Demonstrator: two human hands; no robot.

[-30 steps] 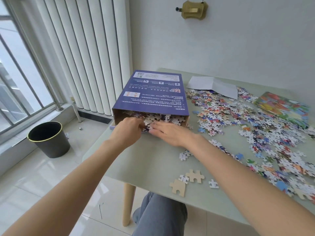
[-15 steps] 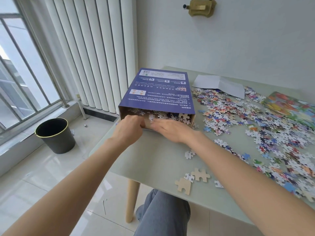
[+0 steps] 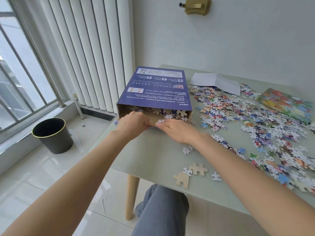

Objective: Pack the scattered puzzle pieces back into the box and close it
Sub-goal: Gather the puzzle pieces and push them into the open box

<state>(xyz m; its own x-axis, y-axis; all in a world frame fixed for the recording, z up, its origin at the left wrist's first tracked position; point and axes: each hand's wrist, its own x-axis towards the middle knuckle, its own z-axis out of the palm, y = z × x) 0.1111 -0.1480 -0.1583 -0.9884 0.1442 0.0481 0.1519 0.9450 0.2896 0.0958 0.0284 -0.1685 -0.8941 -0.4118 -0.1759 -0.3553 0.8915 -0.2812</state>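
The box [image 3: 154,92] lies flat near the table's [image 3: 153,155] left edge, its open end turned toward the person and pieces [image 3: 172,113] visible inside. It is judged to be light, thin cardboard, stiff along its folds but easily dented on the broad blue face, so it is best taken by the corners or the folded edges of the open end. The loose pieces inside are likely to slide out if that end is tipped downward. Many more scattered pieces [image 3: 255,126] are spread to the right of the box, and a few lie in front of it; they are small, flat and light, and are better swept together than picked singly.

The left hand [image 3: 132,123] is curled at the left corner of the box mouth, and a brown flap [image 3: 154,121] appears to be pinched there, though the fingertips are hidden. The right hand [image 3: 177,132] is laid flat in front of the mouth, fingers straight and close together, their tips touching the flap's lower edge and nothing gripped.
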